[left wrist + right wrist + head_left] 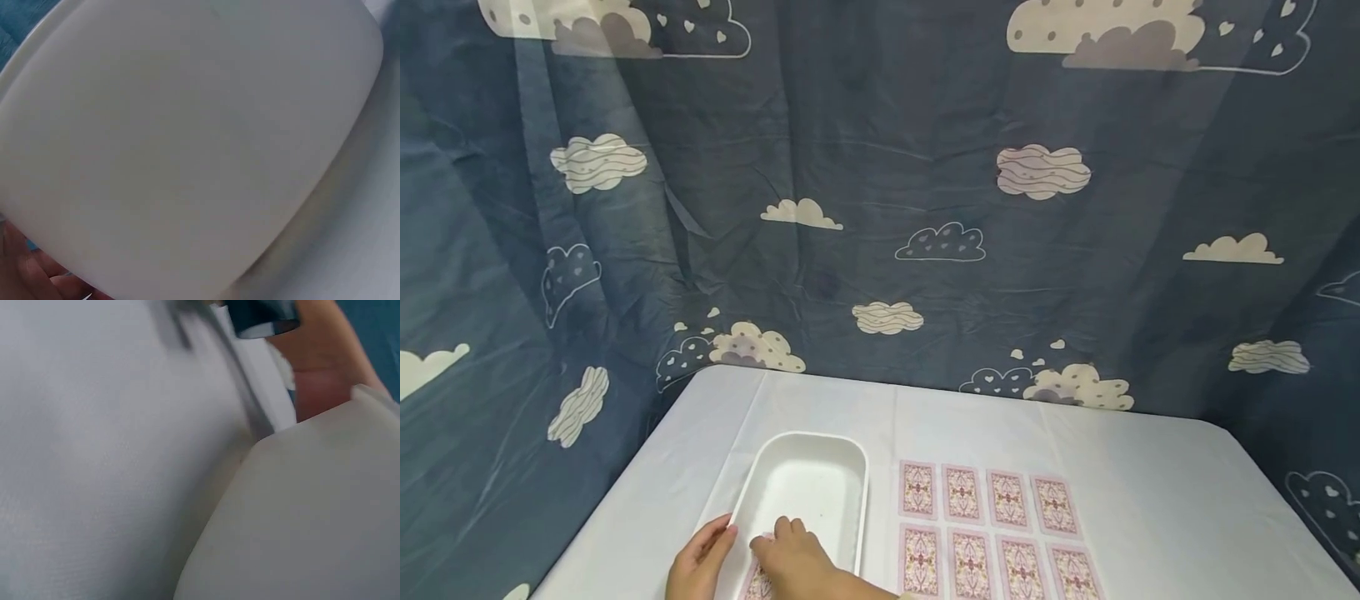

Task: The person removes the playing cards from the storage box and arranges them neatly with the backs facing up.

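Note:
A white rectangular tray (863,500) stands on the table, left of several playing cards. My left hand (698,560) holds the tray's left rim, thumb and fingers at the edge; its fingers (40,272) show beside the tray's outer wall (187,144) in the left wrist view. Over the tray's near part, my right hand (797,560) bends its fingers around the upper end of a pink-patterned playing card (756,583). That card lies face down and is partly covered by the hand. The right wrist view shows the tray's outside (306,512), not the fingers.
Right of the tray, face-down playing cards (962,493) lie in two neat rows on the white table (1165,500). A dark cloud-patterned cloth (910,183) hangs behind and beside the table. A forearm (331,350) crosses the right wrist view near a dark cylindrical object (261,317).

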`<state>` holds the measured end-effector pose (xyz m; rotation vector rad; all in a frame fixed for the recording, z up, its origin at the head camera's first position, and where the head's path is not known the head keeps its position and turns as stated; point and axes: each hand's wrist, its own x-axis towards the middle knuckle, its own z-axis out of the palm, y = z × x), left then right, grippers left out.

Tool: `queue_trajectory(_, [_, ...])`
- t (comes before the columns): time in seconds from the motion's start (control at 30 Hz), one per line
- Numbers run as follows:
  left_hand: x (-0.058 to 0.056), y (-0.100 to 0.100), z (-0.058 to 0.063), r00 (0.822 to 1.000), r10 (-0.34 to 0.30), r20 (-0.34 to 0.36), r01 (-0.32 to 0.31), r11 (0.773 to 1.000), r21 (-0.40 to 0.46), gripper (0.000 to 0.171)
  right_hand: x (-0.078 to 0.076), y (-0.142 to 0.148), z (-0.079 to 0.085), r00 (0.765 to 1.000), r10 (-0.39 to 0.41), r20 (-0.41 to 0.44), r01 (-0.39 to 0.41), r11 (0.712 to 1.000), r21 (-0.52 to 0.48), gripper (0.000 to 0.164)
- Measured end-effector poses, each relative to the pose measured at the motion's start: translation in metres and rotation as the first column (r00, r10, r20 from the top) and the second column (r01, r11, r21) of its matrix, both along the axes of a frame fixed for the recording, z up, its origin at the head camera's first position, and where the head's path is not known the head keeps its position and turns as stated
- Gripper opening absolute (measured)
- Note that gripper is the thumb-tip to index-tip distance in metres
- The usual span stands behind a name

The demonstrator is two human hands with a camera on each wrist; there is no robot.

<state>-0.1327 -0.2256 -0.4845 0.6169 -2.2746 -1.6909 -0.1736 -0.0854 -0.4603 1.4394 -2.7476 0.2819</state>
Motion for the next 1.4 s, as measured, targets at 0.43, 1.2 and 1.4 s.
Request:
queue_trajectory(0.43, [-0.014, -0.011, -0.037, 0.999, 0.007, 0.037, -0.005, 0.999, -0.051, 0.052, 0.003, -0.001, -0.001, 0.997, -0.069, -0.03, 0.07, 0.997, 0.045, 0.086])
queue_trajectory(1.2, [0.009, 0.004, 0.009, 0.998, -0.059, 0.03, 0.06, 0.998, -0.023, 0.052, 0.021, 0.013, 0.022, 0.999, 0.007, 0.032, -0.001, 0.987, -0.16, 0.073])
queue_trajectory(1.4, [0.007, 0.003, 0.005, 1.0, -0.018, 0.016, 0.019, 0.998, -0.061, 0.05, 0.027, 0.058, 0.051, 0.992, 0.053, 0.115, -0.006, 0.925, -0.379, 0.069])
